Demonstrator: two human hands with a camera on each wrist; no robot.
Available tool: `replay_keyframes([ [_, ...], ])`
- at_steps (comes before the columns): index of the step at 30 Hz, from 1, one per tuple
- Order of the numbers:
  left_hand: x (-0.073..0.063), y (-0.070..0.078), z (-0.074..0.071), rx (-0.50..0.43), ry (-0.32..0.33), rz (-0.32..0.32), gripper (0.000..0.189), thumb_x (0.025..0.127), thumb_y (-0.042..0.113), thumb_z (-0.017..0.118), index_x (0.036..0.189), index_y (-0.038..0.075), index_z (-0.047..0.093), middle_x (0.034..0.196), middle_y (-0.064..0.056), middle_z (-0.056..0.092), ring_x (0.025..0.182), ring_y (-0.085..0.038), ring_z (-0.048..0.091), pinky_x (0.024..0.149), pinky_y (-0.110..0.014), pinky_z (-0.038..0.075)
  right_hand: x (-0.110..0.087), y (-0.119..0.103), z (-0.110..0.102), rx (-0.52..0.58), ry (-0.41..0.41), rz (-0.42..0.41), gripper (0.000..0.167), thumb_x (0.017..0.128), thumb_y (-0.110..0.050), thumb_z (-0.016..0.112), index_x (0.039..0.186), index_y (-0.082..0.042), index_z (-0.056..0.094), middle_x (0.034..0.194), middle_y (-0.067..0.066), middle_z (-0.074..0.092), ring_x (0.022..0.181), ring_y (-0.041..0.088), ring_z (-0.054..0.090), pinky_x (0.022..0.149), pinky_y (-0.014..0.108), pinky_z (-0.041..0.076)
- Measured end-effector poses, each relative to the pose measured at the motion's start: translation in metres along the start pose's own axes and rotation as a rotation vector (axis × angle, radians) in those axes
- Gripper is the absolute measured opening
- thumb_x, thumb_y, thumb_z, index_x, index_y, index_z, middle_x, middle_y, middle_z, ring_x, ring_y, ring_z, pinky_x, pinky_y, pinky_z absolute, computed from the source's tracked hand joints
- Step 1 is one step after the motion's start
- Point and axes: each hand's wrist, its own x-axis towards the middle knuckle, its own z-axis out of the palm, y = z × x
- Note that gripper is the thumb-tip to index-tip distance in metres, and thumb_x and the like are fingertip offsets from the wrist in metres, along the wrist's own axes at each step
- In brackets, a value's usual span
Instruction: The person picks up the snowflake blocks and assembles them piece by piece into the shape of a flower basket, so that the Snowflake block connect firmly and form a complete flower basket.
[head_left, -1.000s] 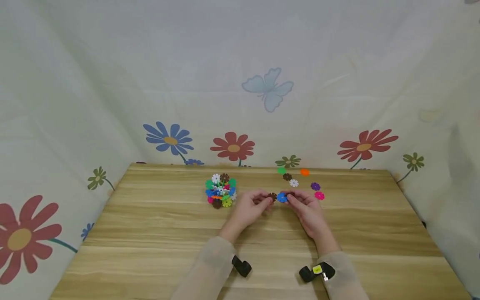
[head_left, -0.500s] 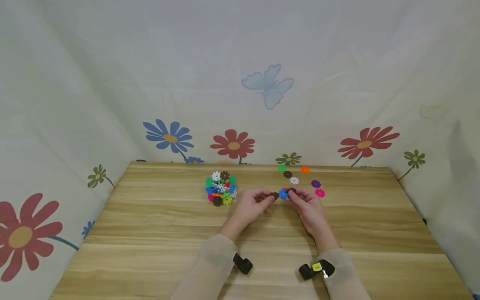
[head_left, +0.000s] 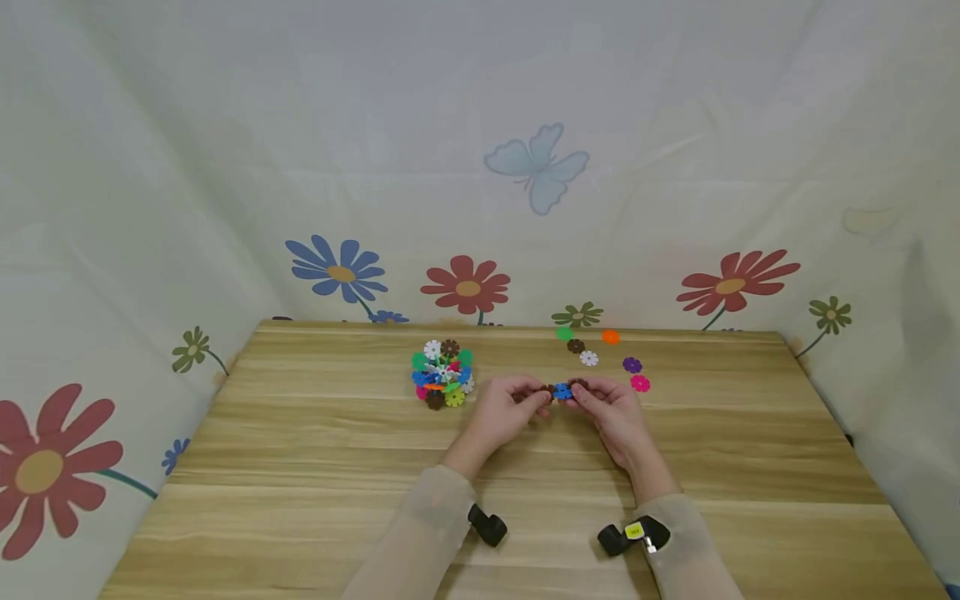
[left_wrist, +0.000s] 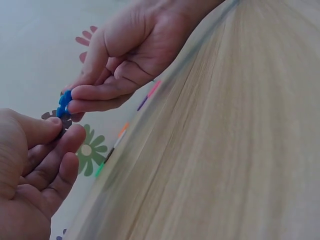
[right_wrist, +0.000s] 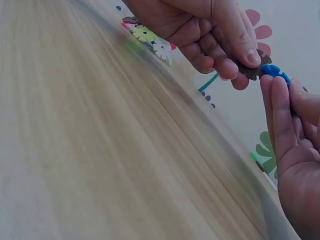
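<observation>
My left hand (head_left: 513,414) pinches a brown notched snowflake disc (right_wrist: 248,71) between thumb and fingers. Facing it, my right hand (head_left: 617,412) grips a blue snowflake disc (head_left: 562,391), and a second brown disc (head_left: 578,383) shows at that thumb. The blue disc's edge meets the left hand's brown disc, the two set at an angle to each other in the left wrist view. Both hands are raised over the wooden table (head_left: 337,467). Fingers partly cover all the held discs.
Left of the hands stands a round cluster of joined multicoloured discs (head_left: 442,375). Loose discs lie at the back right, among them orange (head_left: 611,337), white (head_left: 588,358), purple (head_left: 632,365) and pink (head_left: 640,383). A flower-printed curtain (head_left: 525,250) borders the table's far edge.
The blue disc has moved slightly left against the left hand's brown disc, closing the small gap between them. The second brown disc has come into sight at the right thumb.
</observation>
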Motion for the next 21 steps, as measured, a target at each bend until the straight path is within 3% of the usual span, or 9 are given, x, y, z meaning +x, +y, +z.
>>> replay_keyframes([
  [6,0.0012,-0.0021,0.0005,-0.028,0.003,-0.008,0.006,0.103,0.006,0.076,0.102,0.003,0.082,0.087,-0.006,0.081,0.076,-0.024,0.078,0.062,-0.023,0.057,-0.001,-0.0012,-0.0016,-0.016,-0.039,0.006,0.017,0.107,0.006,0.063,0.115,0.001,0.078,0.104,0.006,0.081,0.09,0.013,0.079,0.089,0.029,0.064],
  [15,0.0019,-0.0037,-0.0015,-0.094,0.013,-0.071,0.009,0.105,0.012,0.076,0.109,0.006,0.081,0.094,-0.006,0.082,0.077,-0.02,0.078,0.062,-0.024,0.055,-0.0018,0.0,-0.0034,-0.002,-0.097,-0.062,0.028,0.11,0.0,0.063,0.129,0.02,0.063,0.105,0.003,0.081,0.091,0.013,0.079,0.088,0.029,0.064],
  [21,0.0025,-0.0036,-0.0006,-0.109,0.01,-0.068,0.009,0.104,0.01,0.076,0.109,0.004,0.081,0.093,-0.007,0.082,0.078,-0.021,0.078,0.064,-0.027,0.058,-0.0009,0.0009,-0.0038,-0.022,-0.113,-0.035,0.022,0.109,0.0,0.063,0.126,0.013,0.069,0.108,0.006,0.08,0.094,0.014,0.078,0.091,0.032,0.064],
])
